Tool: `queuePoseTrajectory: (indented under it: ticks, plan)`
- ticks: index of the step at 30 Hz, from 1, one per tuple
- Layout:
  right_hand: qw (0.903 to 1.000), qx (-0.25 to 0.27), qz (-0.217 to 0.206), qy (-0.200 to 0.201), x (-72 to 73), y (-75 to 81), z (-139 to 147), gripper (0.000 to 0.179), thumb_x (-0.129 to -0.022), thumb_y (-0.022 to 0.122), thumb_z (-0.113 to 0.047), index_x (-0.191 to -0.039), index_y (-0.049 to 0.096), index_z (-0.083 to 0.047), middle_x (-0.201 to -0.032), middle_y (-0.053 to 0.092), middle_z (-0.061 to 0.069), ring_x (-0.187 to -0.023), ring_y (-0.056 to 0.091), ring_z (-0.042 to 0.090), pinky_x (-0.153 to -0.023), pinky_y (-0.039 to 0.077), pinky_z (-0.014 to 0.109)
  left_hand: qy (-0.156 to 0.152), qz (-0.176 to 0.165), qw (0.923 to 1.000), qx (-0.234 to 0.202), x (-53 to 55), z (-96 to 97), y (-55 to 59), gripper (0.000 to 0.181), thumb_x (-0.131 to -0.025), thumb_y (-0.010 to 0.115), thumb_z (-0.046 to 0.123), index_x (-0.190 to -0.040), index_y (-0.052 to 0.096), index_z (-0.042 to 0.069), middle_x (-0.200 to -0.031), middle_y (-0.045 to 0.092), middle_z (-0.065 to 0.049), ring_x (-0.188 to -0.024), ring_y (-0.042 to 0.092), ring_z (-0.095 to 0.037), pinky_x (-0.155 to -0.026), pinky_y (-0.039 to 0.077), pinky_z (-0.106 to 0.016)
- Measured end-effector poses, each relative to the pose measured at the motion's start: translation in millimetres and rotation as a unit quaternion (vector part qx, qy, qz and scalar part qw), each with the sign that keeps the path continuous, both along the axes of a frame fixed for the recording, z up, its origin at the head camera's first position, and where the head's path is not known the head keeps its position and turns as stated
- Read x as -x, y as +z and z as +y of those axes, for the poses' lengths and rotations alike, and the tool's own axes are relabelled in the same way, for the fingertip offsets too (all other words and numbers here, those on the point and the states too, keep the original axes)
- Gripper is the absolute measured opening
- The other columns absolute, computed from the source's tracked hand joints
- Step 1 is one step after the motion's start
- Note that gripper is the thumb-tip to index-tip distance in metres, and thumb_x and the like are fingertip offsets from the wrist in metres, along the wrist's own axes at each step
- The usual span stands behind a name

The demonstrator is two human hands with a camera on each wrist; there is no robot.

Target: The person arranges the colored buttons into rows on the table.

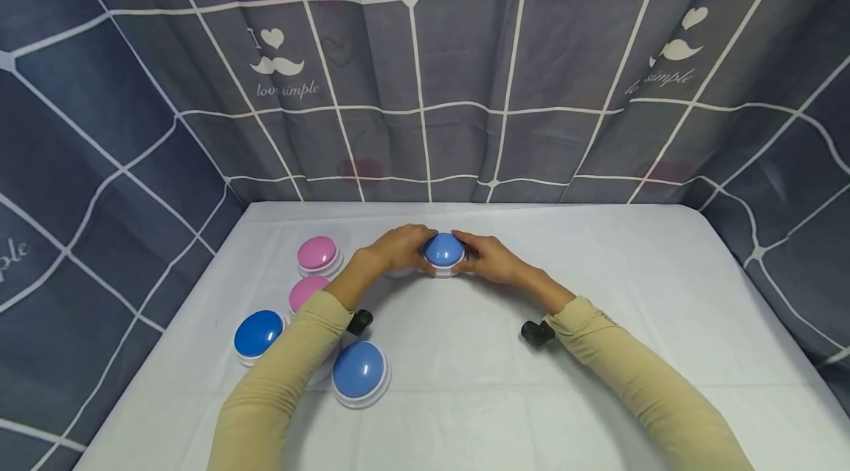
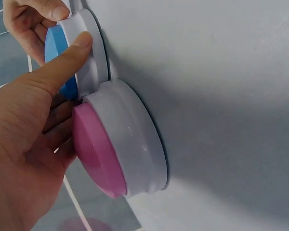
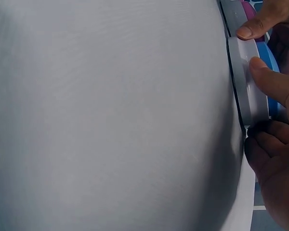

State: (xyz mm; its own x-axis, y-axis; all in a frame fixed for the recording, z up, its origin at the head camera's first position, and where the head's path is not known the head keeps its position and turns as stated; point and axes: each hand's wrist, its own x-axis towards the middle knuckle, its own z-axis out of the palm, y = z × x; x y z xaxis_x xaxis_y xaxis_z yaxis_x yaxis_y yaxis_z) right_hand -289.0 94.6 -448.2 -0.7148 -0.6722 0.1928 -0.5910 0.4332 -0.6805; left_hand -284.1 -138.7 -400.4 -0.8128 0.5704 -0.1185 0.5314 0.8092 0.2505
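Near the back of the table, a blue domed push button (image 1: 444,249) with a white round base sits between both hands. My left hand (image 1: 401,248) holds its left side, thumb on the white base in the left wrist view. From the other side my right hand (image 1: 494,258) grips it, its thumb (image 3: 262,72) against the base and its fingers curled behind. Directly beside it, touching or nearly so, stands a pink push button (image 2: 98,149); the left hand covers most of it in the head view.
To the left stand two pink buttons (image 1: 316,253), a blue button (image 1: 258,334) and another blue button (image 1: 358,370) nearer the front. The left sleeve (image 1: 279,382) partly hides this group. A white cloth (image 1: 465,412) covers the table; grey checked curtains (image 1: 465,72) surround it.
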Motion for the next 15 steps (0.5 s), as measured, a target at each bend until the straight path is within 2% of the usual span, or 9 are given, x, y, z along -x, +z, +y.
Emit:
queuePoseTrajectory:
  ticks: [8, 15]
  plan:
    - [0.9999, -0.002, -0.012, -0.003, 0.8, 1.8, 0.2, 0.077, -0.087, 0.078, -0.020, -0.147, 0.038, 0.008, -0.145, 0.048, 0.023, -0.133, 0.046, 0.035, -0.111, 0.035, 0.048, 0.004, -0.008, 1.0000, -0.002, 0.6, -0.4, 2.3, 0.079, -0.080, 0.084, 0.037, -0.142, 0.051, 0.002, -0.135, 0.059, -0.011, -0.126, 0.053, -0.027, -0.106, 0.041, -0.042]
    - [0.9995, -0.005, -0.012, -0.029, -2.3, 6.1, 0.8, 0.083, -0.085, 0.080, -0.025, -0.149, 0.037, 0.005, -0.148, 0.044, 0.022, -0.137, 0.041, 0.036, -0.112, 0.033, 0.048, 0.013, -0.002, 0.9997, -0.020, -4.0, -3.9, 2.9, 0.084, -0.078, 0.085, 0.039, -0.143, 0.049, 0.000, -0.137, 0.057, -0.013, -0.126, 0.053, -0.028, -0.105, 0.042, -0.045]
